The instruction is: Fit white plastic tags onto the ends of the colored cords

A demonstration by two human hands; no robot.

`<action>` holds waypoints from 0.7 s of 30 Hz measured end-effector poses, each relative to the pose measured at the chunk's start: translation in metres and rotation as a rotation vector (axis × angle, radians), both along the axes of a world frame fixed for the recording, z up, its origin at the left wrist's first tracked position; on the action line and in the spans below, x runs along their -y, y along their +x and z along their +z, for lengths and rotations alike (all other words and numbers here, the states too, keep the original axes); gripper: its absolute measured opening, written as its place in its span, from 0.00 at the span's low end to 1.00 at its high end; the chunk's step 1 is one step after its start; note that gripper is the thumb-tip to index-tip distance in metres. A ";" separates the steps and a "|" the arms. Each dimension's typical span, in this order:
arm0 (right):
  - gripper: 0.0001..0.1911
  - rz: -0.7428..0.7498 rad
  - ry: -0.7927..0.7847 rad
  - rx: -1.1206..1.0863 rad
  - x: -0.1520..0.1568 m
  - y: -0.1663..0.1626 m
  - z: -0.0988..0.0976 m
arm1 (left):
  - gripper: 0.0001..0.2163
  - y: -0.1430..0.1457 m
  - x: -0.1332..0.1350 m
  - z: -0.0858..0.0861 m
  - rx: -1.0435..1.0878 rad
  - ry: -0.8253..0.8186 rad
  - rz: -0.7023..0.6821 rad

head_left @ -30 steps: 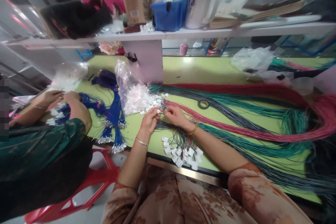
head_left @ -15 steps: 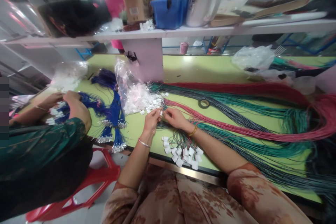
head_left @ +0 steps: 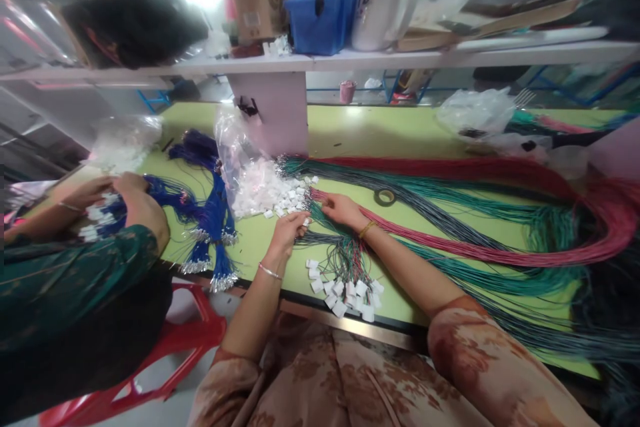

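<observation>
My left hand (head_left: 289, 229) is pinched closed over a small white connector, just in front of a pile of loose white connectors (head_left: 273, 192) spilling from a clear bag. My right hand (head_left: 343, 209) lies on the ends of the red wires (head_left: 450, 250), fingers closed on a wire tip. Green wires (head_left: 425, 190) and dark wires run alongside to the right. Below my hands lies a bunch of short wires fitted with white connectors (head_left: 350, 290), near the table's front edge.
A co-worker's hands (head_left: 120, 193) at the left handle blue wire bundles (head_left: 210, 213). A tape roll (head_left: 386, 197) lies on the green table (head_left: 360, 133). A shelf above carries a blue bin (head_left: 323, 21), boxes and bags. A red chair (head_left: 170, 353) stands at lower left.
My right hand has moved away from the left hand, up and right onto the red wire ends. The left hand stays pinched near the connector pile. The view shifted slightly.
</observation>
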State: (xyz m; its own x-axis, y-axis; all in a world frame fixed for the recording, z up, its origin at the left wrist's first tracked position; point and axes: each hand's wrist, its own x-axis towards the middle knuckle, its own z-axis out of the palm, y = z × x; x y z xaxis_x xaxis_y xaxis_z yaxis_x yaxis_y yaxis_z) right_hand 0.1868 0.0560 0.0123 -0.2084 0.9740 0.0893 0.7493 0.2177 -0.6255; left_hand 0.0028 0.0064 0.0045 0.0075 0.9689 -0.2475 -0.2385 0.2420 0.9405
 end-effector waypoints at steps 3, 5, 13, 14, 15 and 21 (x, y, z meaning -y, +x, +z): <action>0.09 0.023 0.002 0.099 -0.004 0.000 -0.003 | 0.12 0.000 0.001 0.003 0.024 -0.019 0.013; 0.11 0.033 0.031 0.129 -0.002 0.001 -0.003 | 0.12 0.000 0.003 0.005 0.042 -0.021 0.026; 0.09 0.054 0.085 -0.098 0.002 -0.003 0.015 | 0.12 0.003 0.004 0.008 0.136 0.018 0.029; 0.09 0.077 0.083 -0.175 0.000 -0.008 0.017 | 0.13 0.003 0.004 0.008 0.146 0.021 0.026; 0.10 0.096 0.077 -0.251 -0.002 -0.014 0.019 | 0.13 0.004 0.004 0.008 0.154 0.025 0.024; 0.09 0.169 0.005 -0.594 -0.003 -0.039 0.030 | 0.13 0.004 0.004 0.006 0.218 0.052 0.036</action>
